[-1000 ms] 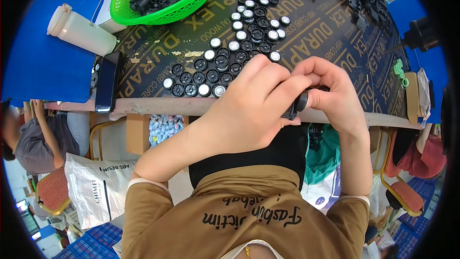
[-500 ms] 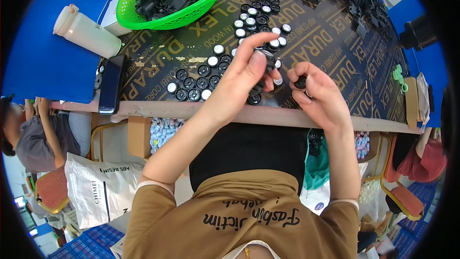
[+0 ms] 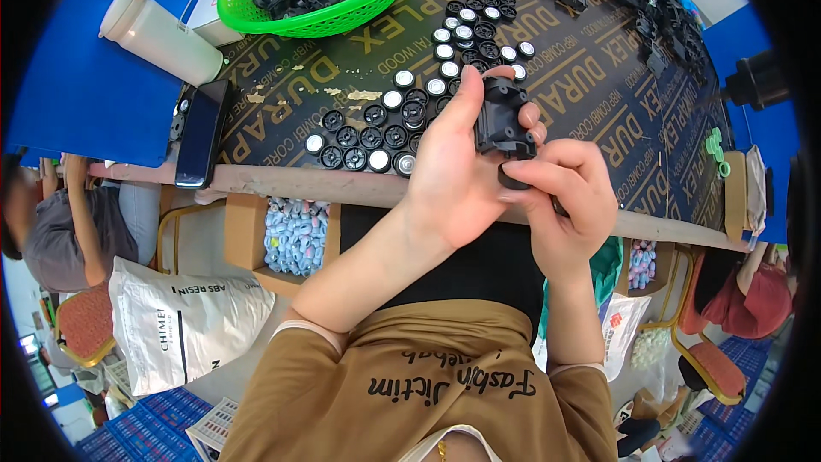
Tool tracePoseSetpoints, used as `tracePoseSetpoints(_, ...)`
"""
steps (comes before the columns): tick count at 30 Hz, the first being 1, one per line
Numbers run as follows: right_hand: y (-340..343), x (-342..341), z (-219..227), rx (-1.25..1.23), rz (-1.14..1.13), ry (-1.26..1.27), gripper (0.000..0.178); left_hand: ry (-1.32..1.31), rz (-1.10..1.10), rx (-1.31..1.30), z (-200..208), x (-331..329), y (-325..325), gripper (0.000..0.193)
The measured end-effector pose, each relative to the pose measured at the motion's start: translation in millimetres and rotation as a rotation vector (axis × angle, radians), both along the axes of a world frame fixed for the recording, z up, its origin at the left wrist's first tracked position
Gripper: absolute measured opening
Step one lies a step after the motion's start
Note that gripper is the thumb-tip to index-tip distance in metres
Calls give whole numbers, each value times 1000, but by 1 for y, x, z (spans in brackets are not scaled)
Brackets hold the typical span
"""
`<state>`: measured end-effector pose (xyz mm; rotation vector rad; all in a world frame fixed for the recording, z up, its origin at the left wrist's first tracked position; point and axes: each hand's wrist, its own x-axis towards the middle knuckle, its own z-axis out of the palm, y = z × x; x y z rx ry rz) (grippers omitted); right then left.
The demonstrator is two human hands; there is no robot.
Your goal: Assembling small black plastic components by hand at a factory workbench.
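A black plastic toy car chassis (image 3: 503, 120) lies against the palm of my left hand (image 3: 457, 150), whose fingers curl round its far side. My right hand (image 3: 569, 197) pinches a small black toy wheel (image 3: 511, 176) between thumb and forefinger, at the near end of the chassis. Whether the wheel sits on an axle there I cannot tell. Just beyond my hands, many loose toy wheels (image 3: 372, 136) are spread over the table, some with silver faces up, others showing black spoked sides.
A green basket (image 3: 333, 27) of black chassis stands at the far left. Beside it are a white bottle (image 3: 162, 38) and a phone (image 3: 203, 137). More black parts (image 3: 637, 0) heap at the far right, near green rings (image 3: 717, 150). Below the edge sits a carton (image 3: 246, 235) of small blue pieces.
The chassis has turned in my left hand, its flat side now showing. My right hand has moved left, bringing the wheel against the chassis. The view has shifted slightly.
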<state>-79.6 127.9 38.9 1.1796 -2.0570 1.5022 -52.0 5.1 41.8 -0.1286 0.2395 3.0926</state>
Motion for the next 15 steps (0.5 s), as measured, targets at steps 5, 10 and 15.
tracePoseSetpoints(5, -1, 2, 2, -15, -95, 170, 29, -6, 88, -52, 9, 7, 12, 36)
tracePoseSetpoints(10, 4, 8, 7, -26, -121, 168, 28, 36, 138, -115, 14, 13, 16, 37)
tracePoseSetpoints(15, 10, 11, 8, 47, -107, 231, 25, 73, 165, -154, 16, 14, 19, 38)
